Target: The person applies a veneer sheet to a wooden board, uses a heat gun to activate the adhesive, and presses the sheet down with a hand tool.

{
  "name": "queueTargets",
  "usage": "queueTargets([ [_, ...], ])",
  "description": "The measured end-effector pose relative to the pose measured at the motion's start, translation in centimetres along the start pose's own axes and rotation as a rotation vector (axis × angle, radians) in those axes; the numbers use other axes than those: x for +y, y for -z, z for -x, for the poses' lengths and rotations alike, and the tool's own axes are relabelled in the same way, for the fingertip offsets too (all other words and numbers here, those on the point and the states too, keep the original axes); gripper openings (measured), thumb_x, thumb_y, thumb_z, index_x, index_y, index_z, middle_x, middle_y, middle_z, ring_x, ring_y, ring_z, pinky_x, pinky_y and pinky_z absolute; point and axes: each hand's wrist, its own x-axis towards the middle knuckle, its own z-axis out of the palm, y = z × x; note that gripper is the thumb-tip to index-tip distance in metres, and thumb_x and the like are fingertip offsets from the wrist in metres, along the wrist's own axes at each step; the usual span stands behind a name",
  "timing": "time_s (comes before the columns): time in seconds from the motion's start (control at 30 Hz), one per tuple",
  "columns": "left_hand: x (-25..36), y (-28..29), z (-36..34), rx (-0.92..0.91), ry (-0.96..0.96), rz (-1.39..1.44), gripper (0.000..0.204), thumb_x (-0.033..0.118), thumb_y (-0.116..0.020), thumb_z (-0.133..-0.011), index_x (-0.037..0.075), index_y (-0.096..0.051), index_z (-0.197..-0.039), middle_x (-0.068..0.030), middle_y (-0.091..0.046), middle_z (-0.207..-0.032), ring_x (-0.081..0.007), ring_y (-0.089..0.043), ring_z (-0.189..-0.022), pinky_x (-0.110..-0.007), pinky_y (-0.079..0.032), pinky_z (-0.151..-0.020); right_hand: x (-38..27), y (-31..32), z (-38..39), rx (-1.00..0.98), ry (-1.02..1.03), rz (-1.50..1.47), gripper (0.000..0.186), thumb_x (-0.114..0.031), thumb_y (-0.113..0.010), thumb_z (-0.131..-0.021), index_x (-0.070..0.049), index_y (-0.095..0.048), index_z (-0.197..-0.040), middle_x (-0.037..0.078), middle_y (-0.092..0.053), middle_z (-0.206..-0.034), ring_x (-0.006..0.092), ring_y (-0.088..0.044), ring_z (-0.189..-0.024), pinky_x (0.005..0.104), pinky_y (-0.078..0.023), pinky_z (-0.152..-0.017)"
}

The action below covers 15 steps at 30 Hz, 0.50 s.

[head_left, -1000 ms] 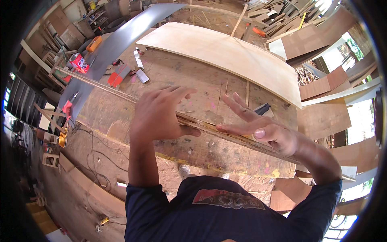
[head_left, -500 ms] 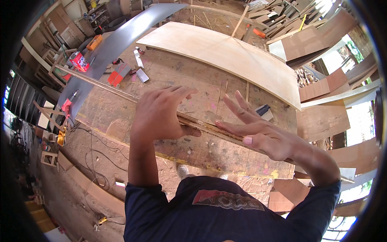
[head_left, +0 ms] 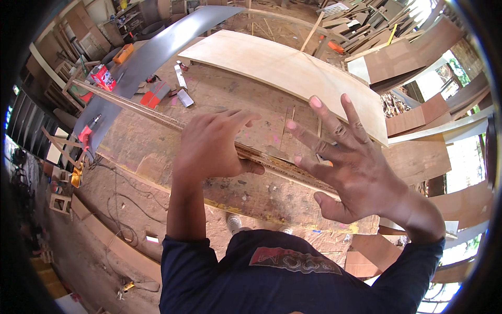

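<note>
Long, narrow wooden strips (head_left: pixel 282 167) lie edge-up along the near side of a stained worktable (head_left: pixel 235 191), running diagonally from back left to lower right. My left hand (head_left: pixel 209 146) is curled around the strips at their middle, thumb along the near side and fingertips above. My right hand (head_left: pixel 350 167) is open over the strips to the right, fingers spread and raised, thumb apart; I cannot tell if its thumb touches them. Beyond them, a pale plywood panel (head_left: pixel 282 70) lies along the far side, and a red scraper-like piece (head_left: pixel 155 95) sits left of centre.
A grey sheet (head_left: pixel 171 30) runs along the left, with a red-white can (head_left: pixel 103 77), an orange case (head_left: pixel 123 54) and a pink-handled tool (head_left: pixel 85 137). Offcuts and leaning boards (head_left: pixel 418 152) crowd the right. Cords (head_left: pixel 117 209) lie on the floor at lower left.
My right hand has lifted and swung up from the strips, its fingers spreading wider over the table. My left hand stays around the strips, shifted very slightly to the right.
</note>
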Motion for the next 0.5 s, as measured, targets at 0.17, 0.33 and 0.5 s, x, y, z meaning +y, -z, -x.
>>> queueTargets([
  [0.17,0.1,0.2,-0.1,0.004,0.0,-0.019,0.092,0.052,-0.099,-0.059,0.02,-0.067,-0.139,-0.0051,-0.075,-0.125,-0.0343,-0.068,-0.123,-0.048,-0.049,-0.104,-1.9,0.1,-1.3,-0.059,-0.01,0.087,0.06,-0.038,-0.068,-0.084,-0.005,-0.075,-0.133,0.009,-0.045,-0.171,0.038,-0.018,-0.167,0.0688,-0.002,-0.135],
  [0.33,0.1,0.3,-0.2,-0.009,0.01,-0.009,0.091,0.051,-0.099,-0.059,0.019,-0.067,-0.138,-0.0044,-0.075,-0.125,-0.0333,-0.069,-0.122,-0.048,-0.049,-0.102,-2.4,-0.4,-2.5,-0.059,0.021,0.177,0.08,-0.057,-0.072,-0.089,-0.005,-0.064,-0.149,0.006,-0.042,-0.172,0.0293,-0.016,-0.168,0.0635,-0.006,-0.138],
  [0.5,0.1,0.2,-0.6,0.008,-0.021,-0.013,0.091,0.05,-0.099,-0.06,0.018,-0.067,-0.139,-0.0049,-0.075,-0.125,-0.0334,-0.069,-0.122,-0.048,-0.049,-0.103,-1.4,-1.1,-2.9,-0.123,-0.003,0.256,0.108,-0.094,-0.055,-0.082,-0.002,-0.072,-0.136,0.004,-0.04,-0.173,0.0306,-0.015,-0.168,0.0628,-0.005,-0.138],
])
